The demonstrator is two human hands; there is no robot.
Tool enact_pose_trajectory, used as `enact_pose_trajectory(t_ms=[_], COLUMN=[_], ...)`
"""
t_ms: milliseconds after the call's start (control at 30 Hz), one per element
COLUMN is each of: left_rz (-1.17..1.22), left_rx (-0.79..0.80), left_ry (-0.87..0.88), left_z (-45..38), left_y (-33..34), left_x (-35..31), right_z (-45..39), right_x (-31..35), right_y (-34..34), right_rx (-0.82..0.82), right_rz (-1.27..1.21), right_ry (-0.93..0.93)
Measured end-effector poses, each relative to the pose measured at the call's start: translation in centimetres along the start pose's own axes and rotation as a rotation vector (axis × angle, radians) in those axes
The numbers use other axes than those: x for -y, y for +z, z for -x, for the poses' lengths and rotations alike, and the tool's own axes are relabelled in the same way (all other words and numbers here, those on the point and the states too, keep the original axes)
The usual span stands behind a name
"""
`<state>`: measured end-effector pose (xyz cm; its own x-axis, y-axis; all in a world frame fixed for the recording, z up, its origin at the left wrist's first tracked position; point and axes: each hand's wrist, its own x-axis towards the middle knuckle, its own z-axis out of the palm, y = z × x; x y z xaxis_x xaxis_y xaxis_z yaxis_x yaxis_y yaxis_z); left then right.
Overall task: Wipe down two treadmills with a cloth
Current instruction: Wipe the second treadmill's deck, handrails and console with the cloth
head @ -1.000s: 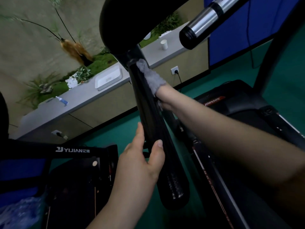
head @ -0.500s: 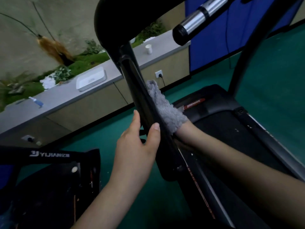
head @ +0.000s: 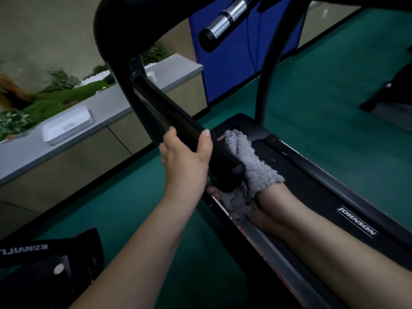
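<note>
A black treadmill marked JOHNSON (head: 356,220) lies under me, with its left upright post (head: 169,117) slanting down to the deck. My left hand (head: 186,157) grips that post, thumb on the right side and fingers round the left. A grey fluffy cloth (head: 254,166) covers my right hand (head: 263,210), which holds the cloth against the post's foot by the deck's left rail. Most of that hand is hidden under the cloth. A second black treadmill marked YIJIAN (head: 44,270) shows at the lower left.
A chrome-tipped handlebar (head: 220,25) juts out overhead. The right upright (head: 269,63) curves up from the deck. A grey counter (head: 93,121) with a white tray (head: 66,127), a cup and plants runs along the back. Green floor (head: 334,108) surrounds the machines; a blue panel stands behind.
My right hand slid the cloth down the post from near its top to its foot. My left hand stayed gripping the post, and my view tilted downward.
</note>
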<state>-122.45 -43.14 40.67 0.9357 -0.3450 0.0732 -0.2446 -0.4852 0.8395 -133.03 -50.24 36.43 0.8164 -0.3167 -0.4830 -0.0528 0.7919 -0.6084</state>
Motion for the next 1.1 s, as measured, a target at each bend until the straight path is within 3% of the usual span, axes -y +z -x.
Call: enact_pose_trajectory(t_ms=[200, 333, 467, 600, 700, 767, 900, 1000, 1100], left_rz=[-0.029, -0.03, 0.001, 0.049, 0.106, 0.141, 0.119, 0.015, -0.055], left_rx=[-0.019, -0.032, -0.031, -0.043, -0.039, -0.003, -0.009, -0.037, -0.043], left_ry=[-0.009, -0.033, -0.062, -0.107, -0.159, -0.202, -0.2, -0.167, -0.151], left_z=[0.0, 0.0, 0.4, 0.6, 0.3, 0.4, 0.7, 0.9, 0.6], left_y=[0.1, 0.0, 0.1, 0.4, 0.5, 0.3, 0.2, 0.2, -0.4], left_x=[-0.3, -0.5, -0.8, -0.7, -0.6, -1.0, -1.6, -1.7, -1.7], right_z=[3.9, 5.8, 7.6, 7.3, 5.5, 4.2, 2.2, 0.7, -0.7], right_x=[3.2, 4.7, 5.4, 6.0, 4.8, 3.7, 3.7, 5.3, 6.9], right_y=[3.0, 2.9, 1.4, -2.1, -1.6, -0.9, -1.4, -1.9, -2.4], right_rx=[0.076, 0.097, 0.227, 0.092, 0.216, 0.21, 0.195, 0.205, 0.084], right_rz=[0.067, -0.028, 0.098, 0.814, 1.141, 1.292, 1.092, 0.835, 0.956], right_ry=[0.03, 0.106, 0.073, -0.696, -0.757, -0.758, -0.783, -0.582, -0.633])
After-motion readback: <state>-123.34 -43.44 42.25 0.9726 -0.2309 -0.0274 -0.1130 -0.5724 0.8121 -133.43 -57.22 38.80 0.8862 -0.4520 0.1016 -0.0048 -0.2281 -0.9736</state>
